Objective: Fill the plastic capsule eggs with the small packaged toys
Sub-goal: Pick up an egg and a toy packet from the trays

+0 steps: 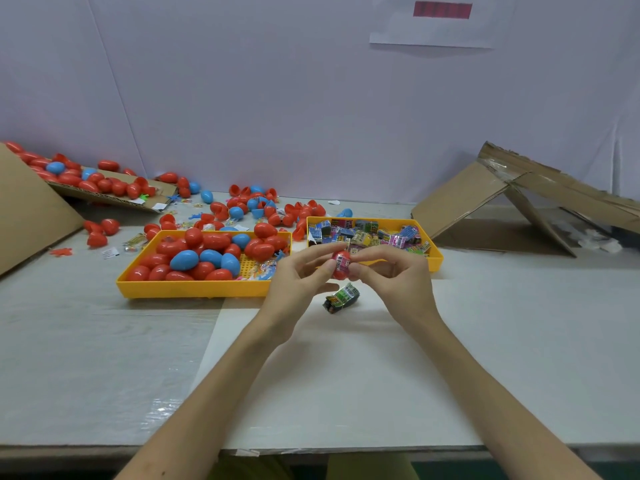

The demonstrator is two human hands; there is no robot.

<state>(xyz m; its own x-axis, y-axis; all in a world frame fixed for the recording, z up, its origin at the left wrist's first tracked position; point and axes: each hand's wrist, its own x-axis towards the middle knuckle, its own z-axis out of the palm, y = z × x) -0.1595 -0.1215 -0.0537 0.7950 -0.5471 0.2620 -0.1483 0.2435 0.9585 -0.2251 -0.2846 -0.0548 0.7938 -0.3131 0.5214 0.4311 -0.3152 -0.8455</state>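
Centre frame, above a white sheet [346, 375] on the work table [104, 341], a person holds a red capsule egg [340, 274] between both hands. The left hand [294, 275] pinches it from the left with curled thumb and fingertips. The right hand [394, 271] closes on it from the right with thumb and forefinger, its other fingers loosely bent. A barcoded toy packet [343, 262] shows across the egg's face, apparently being worked in; whether the shell is one half or a whole egg cannot be told. The egg's long axis stands roughly upright, level with the fingertips of both hands, so neither hand is nearer.

A second packaged toy [341, 298] lies on the sheet just below the hands, apart from them. Behind, at centre left, a yellow tray [194, 289] holds red and blue eggs [207, 251]. To its right, a second yellow tray [437, 261] holds more packets [367, 235]. The likely next step is seating the packet and snapping the shell shut along that upright axis.
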